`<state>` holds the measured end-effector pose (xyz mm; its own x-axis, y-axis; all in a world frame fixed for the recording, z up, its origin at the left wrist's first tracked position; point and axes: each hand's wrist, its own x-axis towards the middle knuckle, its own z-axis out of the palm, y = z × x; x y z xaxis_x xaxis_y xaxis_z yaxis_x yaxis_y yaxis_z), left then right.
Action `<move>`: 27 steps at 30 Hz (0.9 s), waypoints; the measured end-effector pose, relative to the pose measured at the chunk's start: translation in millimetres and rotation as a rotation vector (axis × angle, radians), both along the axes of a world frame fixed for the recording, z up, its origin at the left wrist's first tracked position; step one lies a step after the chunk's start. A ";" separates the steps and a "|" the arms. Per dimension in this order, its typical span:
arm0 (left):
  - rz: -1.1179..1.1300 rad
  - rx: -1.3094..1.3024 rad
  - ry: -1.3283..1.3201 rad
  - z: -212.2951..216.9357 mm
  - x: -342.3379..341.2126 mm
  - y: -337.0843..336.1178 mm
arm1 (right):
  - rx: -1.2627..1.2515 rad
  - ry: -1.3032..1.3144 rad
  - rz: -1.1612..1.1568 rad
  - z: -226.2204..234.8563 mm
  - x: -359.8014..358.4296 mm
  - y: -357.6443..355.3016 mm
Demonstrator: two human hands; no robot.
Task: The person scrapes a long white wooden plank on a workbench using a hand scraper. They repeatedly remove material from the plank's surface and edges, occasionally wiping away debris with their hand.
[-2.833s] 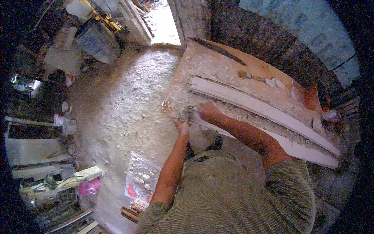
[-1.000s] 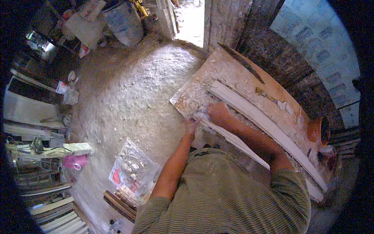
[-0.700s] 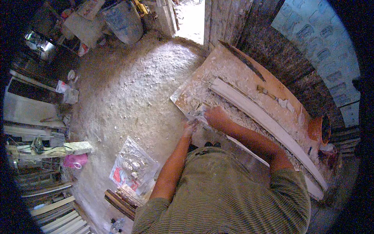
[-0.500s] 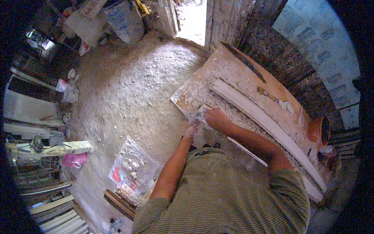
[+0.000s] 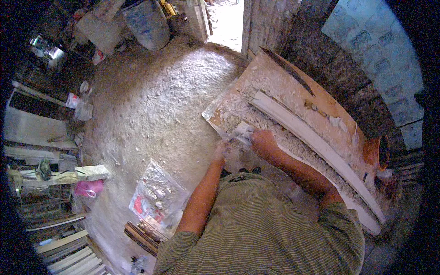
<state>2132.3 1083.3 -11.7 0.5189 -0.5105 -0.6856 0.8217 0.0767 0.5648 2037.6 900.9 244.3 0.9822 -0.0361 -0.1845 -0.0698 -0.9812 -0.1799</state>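
My right hand (image 5: pixel 264 142) is closed at the near left part of a dusty work board. Its fingers grip a whitish, flat-looking piece (image 5: pixel 244 130), whose kind I cannot make out. Just left of it, my left hand (image 5: pixel 222 150) is by the board's near edge, its fingers smeared and partly hidden by dust and blur. A long white moulding strip (image 5: pixel 302 127) lies lengthwise on the board (image 5: pixel 270 68), pale crumbs along its side. Nearer my right arm runs a second white strip (image 5: pixel 362 217), partly covered by that arm.
A dusty brush (image 5: pixel 316 108) lies beyond the strip, and an orange bucket (image 5: pixel 373 153) is at the right end. On the floor, a plastic sheet (image 5: pixel 153 195) with white lumps lies left of me, beside wooden strips (image 5: pixel 140 238). A large blue drum (image 5: pixel 146 27) stands near the bright doorway.
My right hand has moved a little to the right, away from my left hand. More of the whitish piece and of the near strip shows. My left hand has barely shifted.
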 end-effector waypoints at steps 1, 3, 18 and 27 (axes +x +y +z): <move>0.023 0.023 0.104 -4.0 3.7 4.8 | 0.025 0.109 -0.004 -1.8 -8.4 2.6; 0.030 -0.049 0.214 -0.7 7.3 11.4 | 0.118 0.071 -0.066 -11.2 -26.9 6.8; 0.126 -0.192 0.280 58.8 -22.3 -33.1 | 0.423 -0.065 -0.587 -73.0 -93.3 9.4; 0.208 -0.150 0.234 23.5 -34.6 -64.4 | 0.558 -0.148 -0.720 -90.2 -97.9 3.8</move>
